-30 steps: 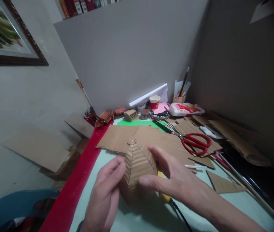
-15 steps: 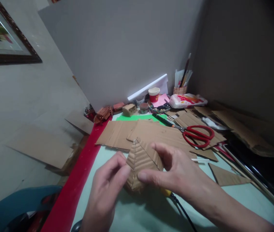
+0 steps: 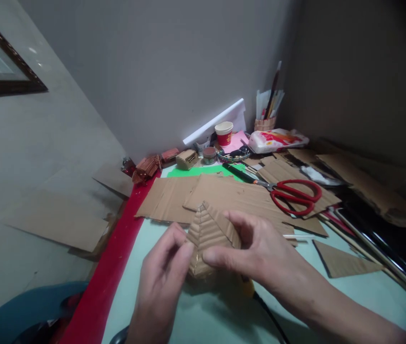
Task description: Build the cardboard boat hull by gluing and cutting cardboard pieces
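Between my hands is a small pointed cardboard pyramid (image 3: 212, 236), its ridged faces meeting along seams and its tip pointing away from me. My left hand (image 3: 165, 272) pinches its left edge between thumb and fingers. Around the right side my right hand (image 3: 253, 246) is closed, the thumb lying across the front face and the fingers behind it, partly hidden. Below the right hand, part of a yellow tool (image 3: 248, 288) with a black cord (image 3: 269, 315) shows on the pale green tabletop (image 3: 206, 320).
Flat cardboard sheets (image 3: 231, 196) lie beyond my hands, with red-handled scissors (image 3: 294, 197) on top. A cardboard triangle (image 3: 346, 260) lies to the right. Farther back stand a paper cup (image 3: 223, 134), a tissue pack (image 3: 278, 140) and a brush holder (image 3: 265, 124). Grey panels rise behind.
The camera view has shifted slightly, so the background sits a little higher and the picture frame farther left. Both hands keep the same hold on the cardboard pyramid.
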The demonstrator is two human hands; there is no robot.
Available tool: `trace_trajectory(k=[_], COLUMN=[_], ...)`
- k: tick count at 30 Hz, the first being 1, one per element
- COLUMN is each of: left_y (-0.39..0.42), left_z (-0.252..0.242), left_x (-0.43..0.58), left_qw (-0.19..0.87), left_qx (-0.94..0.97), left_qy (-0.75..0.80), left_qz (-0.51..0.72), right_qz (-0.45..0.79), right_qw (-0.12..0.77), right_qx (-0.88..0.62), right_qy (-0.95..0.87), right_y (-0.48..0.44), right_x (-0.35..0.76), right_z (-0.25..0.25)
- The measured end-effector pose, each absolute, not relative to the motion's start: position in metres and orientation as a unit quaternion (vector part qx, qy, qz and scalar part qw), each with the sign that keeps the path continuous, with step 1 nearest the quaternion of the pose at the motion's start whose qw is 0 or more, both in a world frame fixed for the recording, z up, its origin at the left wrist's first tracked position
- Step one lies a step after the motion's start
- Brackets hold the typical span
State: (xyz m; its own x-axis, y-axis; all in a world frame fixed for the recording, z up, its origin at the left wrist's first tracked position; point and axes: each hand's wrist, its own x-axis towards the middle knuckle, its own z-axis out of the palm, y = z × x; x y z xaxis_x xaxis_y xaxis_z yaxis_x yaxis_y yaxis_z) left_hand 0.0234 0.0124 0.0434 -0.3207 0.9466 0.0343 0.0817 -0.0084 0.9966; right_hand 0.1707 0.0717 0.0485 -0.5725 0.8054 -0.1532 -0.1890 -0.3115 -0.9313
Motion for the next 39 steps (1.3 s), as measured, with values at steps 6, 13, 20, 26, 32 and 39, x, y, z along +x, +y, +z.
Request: trace_trajectory(k=[6,13,20,26,32,39], left_y=[0.02,0.022,0.021,0.021,0.02,0.022], left_z=[0.039,0.037,0.034,0.032,0.026,0.026], left_x=[0.027,0.032,0.033,0.032,0.024,0.023], left_qw=[0.381,0.38,0.395,0.402,0.413,0.417], left_qx=[0.445,0.436,0.413,0.401,0.413,0.412], left_qy=[0.604,0.614,0.608,0.615,0.604,0.599], left_qz=[0.541,0.537,0.55,0.547,0.542,0.546], right_qz=[0.758,0.771,0.772,0.772,0.766,0.767], right_qw=[0.345,0.346,0.351,0.356,0.362,0.371], right_qx=[-0.314,-0.312,-0.311,-0.306,-0.307,-0.304], right_qy=[-0.455,-0.434,-0.428,-0.429,-0.433,-0.427], right_y=[0.078,0.077,0.078,0.078,0.074,0.075], right_x=[0.174,0.176,0.175,0.174,0.176,0.174], right_z=[0.037,0.038,0.04,0.039,0.038,0.038])
